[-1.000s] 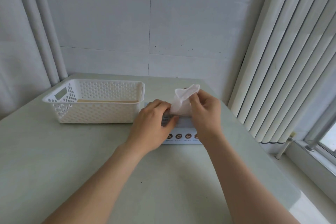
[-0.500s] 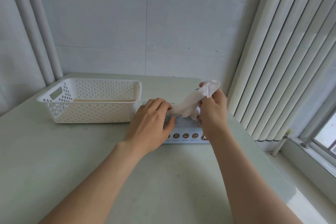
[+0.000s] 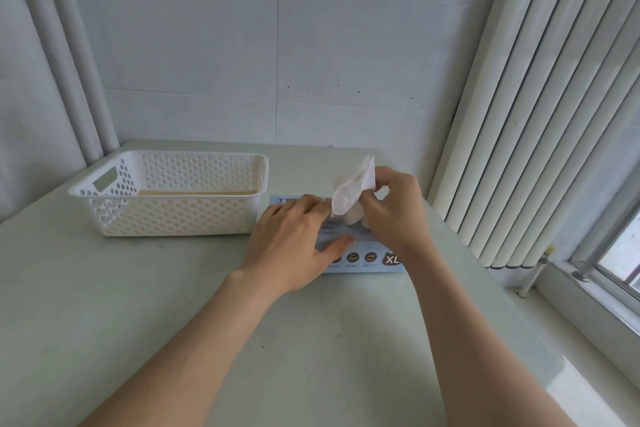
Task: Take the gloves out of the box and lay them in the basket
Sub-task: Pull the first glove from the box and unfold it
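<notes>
A light blue glove box (image 3: 367,258) marked XL lies flat on the table, just right of a white perforated basket (image 3: 180,215). My left hand (image 3: 294,243) rests flat on the box top with its fingers straight. My right hand (image 3: 394,215) pinches a thin white glove (image 3: 351,191) that sticks up above the box; the glove's lower end is hidden between my hands. The basket holds no gloves that I can see; only its pale bottom shows.
The pale green table (image 3: 173,322) ends near a white wall at the back. Vertical blinds (image 3: 540,97) hang to the right above a window sill (image 3: 595,291). Two white pipes (image 3: 69,55) run down the left corner.
My right hand has come back left and down over the box with the glove, which now stands bunched and upright instead of stretched out to the right. My left hand stays on the box.
</notes>
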The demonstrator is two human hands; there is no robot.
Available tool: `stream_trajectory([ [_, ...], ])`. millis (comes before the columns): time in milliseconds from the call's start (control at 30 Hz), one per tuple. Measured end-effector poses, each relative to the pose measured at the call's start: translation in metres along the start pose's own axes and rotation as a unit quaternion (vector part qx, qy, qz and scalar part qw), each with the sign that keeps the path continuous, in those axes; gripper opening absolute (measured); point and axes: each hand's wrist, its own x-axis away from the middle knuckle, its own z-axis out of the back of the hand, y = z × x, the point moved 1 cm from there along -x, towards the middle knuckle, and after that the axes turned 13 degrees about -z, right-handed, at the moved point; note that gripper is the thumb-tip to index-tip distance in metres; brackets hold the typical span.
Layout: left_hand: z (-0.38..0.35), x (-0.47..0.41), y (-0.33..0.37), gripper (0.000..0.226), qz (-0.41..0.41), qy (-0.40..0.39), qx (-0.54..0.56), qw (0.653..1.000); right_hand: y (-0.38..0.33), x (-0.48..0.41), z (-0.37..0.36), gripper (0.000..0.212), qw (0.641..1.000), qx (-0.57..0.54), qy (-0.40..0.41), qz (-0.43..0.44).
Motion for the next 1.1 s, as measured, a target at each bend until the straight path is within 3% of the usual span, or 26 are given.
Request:
stream_trajectory([
  [133, 0.003, -0.001, -0.001, 0.068, 0.013, 0.001, 0.003, 1.000, -0.004, 0.004, -0.003, 0.024, 0.993, -0.108, 0.048, -0.025],
  [267, 0.002, -0.002, 0.000, 0.070, 0.023, -0.018, -0.005, 1.000, -0.008, -0.001, 0.011, 0.041, 0.939, -0.298, 0.115, -0.128],
  [400, 0.001, -0.001, 0.001, 0.068, 0.018, -0.016, -0.027, 0.999, -0.009, -0.002, 0.013, 0.045, 0.920, -0.325, 0.145, -0.164],
  [500, -0.001, -0.001, 0.002, 0.071, 0.014, -0.006, -0.066, 0.998, -0.013, 0.001, 0.012, 0.042, 0.927, -0.304, 0.176, -0.134],
  [633, -0.008, -0.004, 0.000, 0.074, 0.034, -0.019, -0.099, 0.994, -0.023, 0.007, 0.015, 0.008, 0.930, -0.264, 0.251, -0.041],
  [767, -0.013, -0.004, 0.000, 0.064, 0.049, -0.001, -0.114, 0.992, -0.028, 0.006, 0.025, 0.024, 0.909, -0.269, 0.319, 0.015],
  [833, -0.012, -0.005, 0.002, 0.067, 0.061, -0.002, -0.114, 0.992, -0.028, 0.006, 0.023, 0.007, 0.929, -0.230, 0.288, 0.012],
  [900, -0.011, -0.004, 0.002, 0.068, 0.063, 0.012, -0.082, 0.995, -0.029, 0.008, 0.018, 0.023, 0.950, -0.218, 0.224, -0.008],
  [1000, -0.005, 0.000, -0.006, 0.044, 0.062, 0.108, 0.087, 0.988, -0.039, 0.015, 0.016, 0.043, 0.957, -0.261, 0.117, -0.054],
  [1033, -0.002, 0.002, -0.009, 0.033, 0.074, 0.147, 0.149, 0.975, -0.040, 0.017, 0.017, 0.042, 0.956, -0.274, 0.082, -0.067],
  [1100, 0.008, 0.004, -0.012, 0.033, 0.106, 0.208, 0.231, 0.945, -0.043, 0.018, 0.017, 0.026, 0.958, -0.274, 0.026, -0.078],
])
